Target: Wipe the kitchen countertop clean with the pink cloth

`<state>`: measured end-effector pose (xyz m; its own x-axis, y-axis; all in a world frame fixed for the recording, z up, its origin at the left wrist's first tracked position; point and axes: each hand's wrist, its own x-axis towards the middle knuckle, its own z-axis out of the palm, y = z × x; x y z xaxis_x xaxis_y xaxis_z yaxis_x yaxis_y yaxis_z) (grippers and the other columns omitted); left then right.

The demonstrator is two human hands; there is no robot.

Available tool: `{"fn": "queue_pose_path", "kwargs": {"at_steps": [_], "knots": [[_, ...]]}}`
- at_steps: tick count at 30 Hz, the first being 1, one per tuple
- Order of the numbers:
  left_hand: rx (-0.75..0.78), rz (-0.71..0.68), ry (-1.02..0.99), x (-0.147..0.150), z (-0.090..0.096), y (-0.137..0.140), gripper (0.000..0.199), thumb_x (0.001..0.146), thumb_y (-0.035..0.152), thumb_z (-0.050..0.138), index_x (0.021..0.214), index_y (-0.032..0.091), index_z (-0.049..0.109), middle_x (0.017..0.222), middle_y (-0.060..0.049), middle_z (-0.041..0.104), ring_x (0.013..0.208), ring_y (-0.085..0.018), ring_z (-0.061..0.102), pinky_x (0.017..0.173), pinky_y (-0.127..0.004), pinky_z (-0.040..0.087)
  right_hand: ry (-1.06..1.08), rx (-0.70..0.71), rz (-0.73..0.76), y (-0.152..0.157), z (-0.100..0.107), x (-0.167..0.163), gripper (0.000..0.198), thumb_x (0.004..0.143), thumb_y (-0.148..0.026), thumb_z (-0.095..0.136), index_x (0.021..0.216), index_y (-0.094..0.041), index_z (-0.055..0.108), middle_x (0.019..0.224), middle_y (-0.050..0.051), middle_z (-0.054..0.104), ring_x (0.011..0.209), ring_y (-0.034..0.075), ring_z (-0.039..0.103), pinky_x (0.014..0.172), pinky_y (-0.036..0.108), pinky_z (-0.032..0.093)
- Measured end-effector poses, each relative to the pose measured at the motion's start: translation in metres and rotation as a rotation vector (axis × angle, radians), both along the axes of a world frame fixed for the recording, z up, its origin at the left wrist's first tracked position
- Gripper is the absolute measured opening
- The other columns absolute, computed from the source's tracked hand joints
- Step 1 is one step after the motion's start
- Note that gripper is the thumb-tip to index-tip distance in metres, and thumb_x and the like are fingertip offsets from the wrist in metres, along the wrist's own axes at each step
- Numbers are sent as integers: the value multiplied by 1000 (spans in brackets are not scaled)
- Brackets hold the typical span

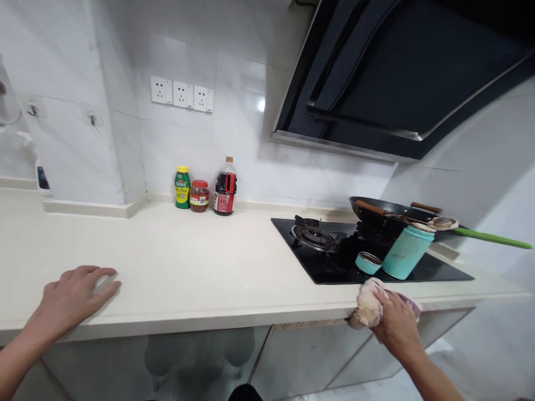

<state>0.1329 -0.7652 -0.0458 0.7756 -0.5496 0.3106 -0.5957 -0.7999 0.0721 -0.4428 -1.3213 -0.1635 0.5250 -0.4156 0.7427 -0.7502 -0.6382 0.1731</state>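
Note:
My right hand (398, 323) presses a crumpled, stained cloth (368, 303) against the counter's front edge, just below the stove. The fingers curl over the cloth and part of it hangs down past the edge. My left hand (75, 295) hovers over or rests on the left of the white counter (179, 262), its thumb and forefinger apart and nothing between them. Nearest to the cloth, on the black gas stove (334, 267), are a turquoise flask (407, 253) and its small turquoise lid (368, 263).
A wok (376, 214) with wooden handles and a green-handled utensil (493, 238) take up the stove's right burner. Along the wall stand a green bottle (183, 188), a red-lidded jar (199, 197) and a dark sauce bottle (225, 189). The range hood (376, 72) overhangs the stove.

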Motion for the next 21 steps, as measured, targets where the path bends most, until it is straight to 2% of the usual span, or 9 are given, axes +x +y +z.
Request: {"fn": "queue_pose_path", "kwargs": {"at_steps": [3, 5, 8, 11, 15, 18, 21], "knots": [[-32, 14, 9, 0, -2, -2, 52, 90, 56, 38, 123, 31, 69, 132, -12, 61, 122, -39, 52, 100, -59, 40, 15, 23, 73, 27, 5, 24, 54, 80, -28, 52, 131, -12, 47, 134, 25, 52, 125, 39, 49, 104, 57, 40], [-58, 1, 0, 1, -4, -3, 51, 89, 57, 41, 123, 31, 69, 131, -12, 62, 122, -39, 52, 100, -59, 39, 20, 46, 129, 55, 7, 51, 55, 78, -28, 56, 130, -13, 46, 136, 24, 51, 126, 38, 48, 105, 56, 41], [-69, -8, -5, 2, -7, -3, 52, 89, 57, 42, 123, 30, 69, 132, -13, 61, 122, -39, 51, 101, -59, 39, -5, 58, 228, 111, 10, 103, 58, 74, -24, 63, 129, -15, 47, 135, 22, 52, 126, 38, 47, 106, 57, 40], [-57, -9, 2, 0, -6, -3, 52, 90, 57, 41, 125, 29, 69, 132, -13, 61, 122, -39, 51, 101, -58, 39, -62, 39, 389, 170, 18, 157, 63, 70, -16, 64, 130, -19, 47, 136, 19, 52, 128, 37, 45, 105, 56, 41], [-23, -5, 5, -9, 1, -3, 53, 92, 55, 38, 127, 28, 67, 134, -14, 59, 124, -38, 50, 101, -56, 39, -31, 25, 497, 231, 30, 212, 69, 61, -7, 63, 128, -18, 50, 134, 21, 55, 125, 39, 48, 100, 57, 43], [-5, -2, 19, -15, 5, -4, 54, 94, 54, 36, 129, 26, 66, 136, -15, 58, 125, -38, 49, 102, -56, 38, 42, 51, 580, 264, 37, 248, 70, 61, -12, 69, 129, -17, 52, 134, 24, 56, 125, 42, 50, 99, 58, 44], [-19, -11, 13, -19, 7, -4, 53, 93, 53, 38, 129, 25, 66, 135, -15, 58, 124, -38, 50, 102, -57, 38, 170, 142, 695, 293, 46, 282, 77, 61, -20, 78, 134, -19, 51, 138, 25, 55, 129, 43, 49, 103, 59, 43]]}}
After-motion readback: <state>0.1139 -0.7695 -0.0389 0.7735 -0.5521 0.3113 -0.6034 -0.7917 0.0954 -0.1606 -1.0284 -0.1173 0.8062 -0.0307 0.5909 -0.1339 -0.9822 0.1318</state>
